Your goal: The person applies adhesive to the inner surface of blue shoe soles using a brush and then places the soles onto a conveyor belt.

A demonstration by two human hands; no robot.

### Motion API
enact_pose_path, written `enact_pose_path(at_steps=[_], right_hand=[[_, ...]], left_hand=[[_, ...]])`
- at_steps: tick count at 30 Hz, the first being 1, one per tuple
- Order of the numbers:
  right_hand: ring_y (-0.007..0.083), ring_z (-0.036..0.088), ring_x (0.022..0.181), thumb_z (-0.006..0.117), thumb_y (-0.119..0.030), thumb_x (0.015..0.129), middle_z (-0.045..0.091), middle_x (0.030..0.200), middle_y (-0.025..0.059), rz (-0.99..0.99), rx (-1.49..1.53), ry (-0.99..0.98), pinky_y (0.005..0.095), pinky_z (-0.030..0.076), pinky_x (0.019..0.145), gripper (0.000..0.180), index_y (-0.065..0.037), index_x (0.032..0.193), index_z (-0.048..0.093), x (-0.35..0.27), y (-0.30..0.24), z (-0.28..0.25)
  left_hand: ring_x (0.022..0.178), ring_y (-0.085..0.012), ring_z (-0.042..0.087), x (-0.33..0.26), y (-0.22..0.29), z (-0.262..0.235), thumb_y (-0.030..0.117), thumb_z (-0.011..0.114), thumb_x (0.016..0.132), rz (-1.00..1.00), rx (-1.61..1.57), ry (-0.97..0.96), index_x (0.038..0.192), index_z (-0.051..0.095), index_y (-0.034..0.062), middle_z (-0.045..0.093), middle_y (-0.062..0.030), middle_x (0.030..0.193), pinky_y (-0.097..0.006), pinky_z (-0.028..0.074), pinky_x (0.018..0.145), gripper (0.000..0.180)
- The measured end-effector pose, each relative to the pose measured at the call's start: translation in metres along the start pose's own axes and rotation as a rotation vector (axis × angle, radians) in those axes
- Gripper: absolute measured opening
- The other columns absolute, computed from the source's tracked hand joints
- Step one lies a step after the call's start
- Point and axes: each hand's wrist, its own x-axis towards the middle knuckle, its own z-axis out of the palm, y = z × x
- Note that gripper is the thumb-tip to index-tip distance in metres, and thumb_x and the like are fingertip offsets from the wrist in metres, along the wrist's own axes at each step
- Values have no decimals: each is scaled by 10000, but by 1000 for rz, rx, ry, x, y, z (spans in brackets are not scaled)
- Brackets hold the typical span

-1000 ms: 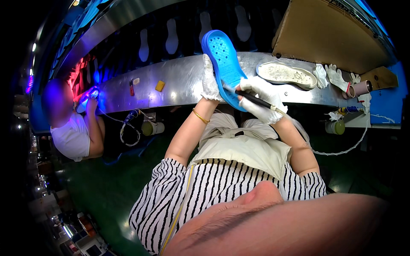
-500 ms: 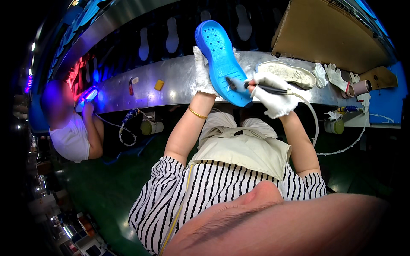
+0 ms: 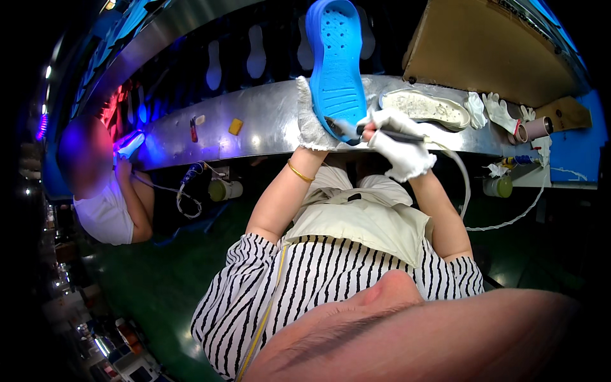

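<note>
My left hand, in a white knit glove, is closed round the left edge of a bright blue shoe sole, which stands tilted above the metal table with its hole-dotted end pointing away. My right hand, gloved with bare fingertips showing, grips a hose-fed brush by its black handle. The dark bristles touch or hover just over the near end of the sole; I cannot tell which. A pale hose runs from the handle down to the right.
On the metal table lie a whitish sole-shaped tray, white gloves, a yellow block and a red-handled tool. A cardboard sheet stands behind. Sole shapes line the dark area beyond. Another person sits at left.
The blue sole has turned more upright and shifted away, its far end now near the top edge. My right hand with the brush has moved slightly left, toward the sole's near end.
</note>
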Motion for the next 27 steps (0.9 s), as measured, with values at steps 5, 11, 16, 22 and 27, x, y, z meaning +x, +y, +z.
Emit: enact_pose_path(at_steps=[5,11,16,22,27], right_hand=[[122,628,840,679,37,781,652,950,86,-233,-181,83,273,516,788,133,-16,884,614,0,8,7],[137,621,877,673,0,786,653,946,90,-71,-87,11,286,507,796,98,-16,876,638,8,3,-2],[145,620,859,635,36,737,644,903,94,15,-108,-117,289,501,805,137,-36,854,632,3,-9,-1],[148,624,863,636,28,734,636,932,96,-281,-386,-145,284,511,768,129,-23,851,613,10,-11,-16],[119,624,742,647,19,761,654,878,82,89,-28,-185,265,520,703,112,-30,838,581,-7,-2,-9]], left_hand=[[1250,-346,457,5,4,9,676,436,870,75,48,-46,1436,322,61,428,-165,1403,-476,382,1057,844],[1276,-395,427,9,16,11,678,438,863,14,50,-156,1459,282,60,375,-212,1438,-527,353,1073,872],[1301,-449,374,14,22,17,704,393,857,-51,99,-136,1473,244,54,322,-267,1450,-570,307,1087,908],[1247,-400,468,21,29,19,639,411,897,-169,57,-185,1441,303,27,379,-287,1400,-520,434,1015,826],[1251,-397,466,22,38,16,606,382,925,-163,75,-142,1426,332,7,360,-302,1413,-507,443,1005,783]])
